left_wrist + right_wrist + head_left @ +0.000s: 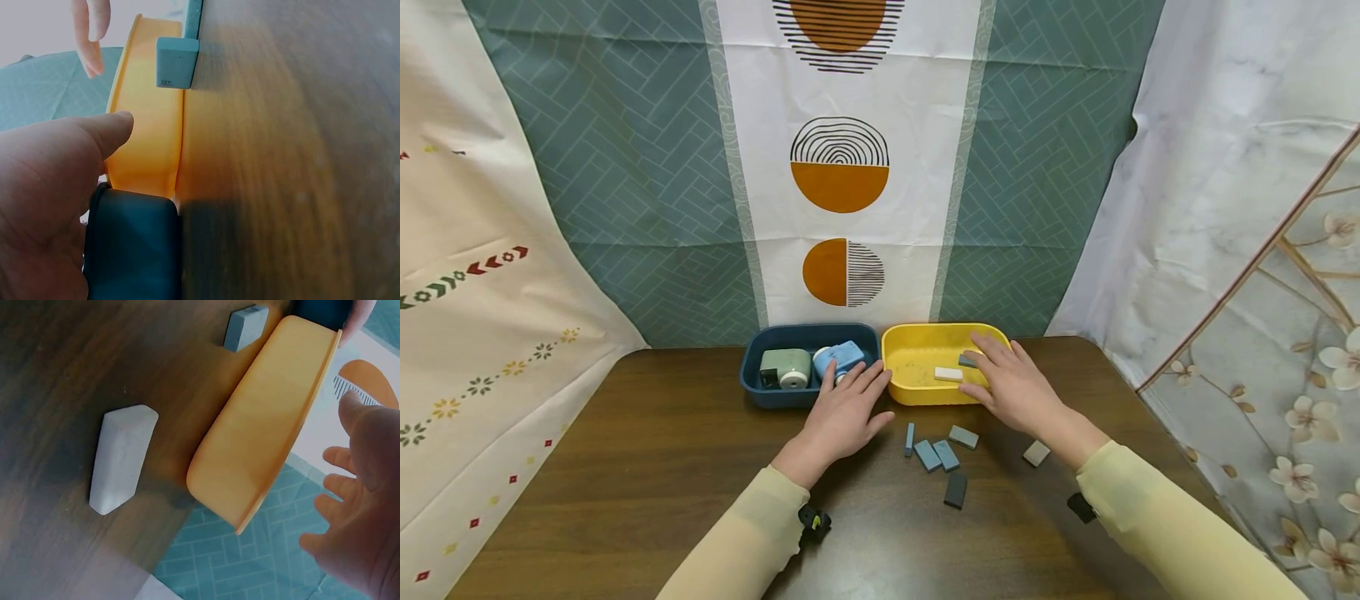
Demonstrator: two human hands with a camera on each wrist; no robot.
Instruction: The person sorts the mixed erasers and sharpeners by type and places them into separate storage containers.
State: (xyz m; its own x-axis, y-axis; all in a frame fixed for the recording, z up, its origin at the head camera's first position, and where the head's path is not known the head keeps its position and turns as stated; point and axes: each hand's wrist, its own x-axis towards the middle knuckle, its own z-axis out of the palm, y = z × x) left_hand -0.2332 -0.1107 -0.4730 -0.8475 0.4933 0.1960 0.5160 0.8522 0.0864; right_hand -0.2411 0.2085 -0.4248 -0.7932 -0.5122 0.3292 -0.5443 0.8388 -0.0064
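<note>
Erasers are partly sorted: two lie in the yellow tray (917,392) under the open right hand (1011,387), five (946,455) remain on the table (625,467), the left hand (842,412) resting flat, fingers spread.

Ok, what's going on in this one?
A person sits at a wooden table with two trays. The right hand reaches over the yellow tray, open, holding nothing; a white eraser and a grey one already lie inside. The left hand rests at the rim of the blue tray, which holds two sharpeners. Several grey erasers and a pale eraser lie loose on the table.
</note>
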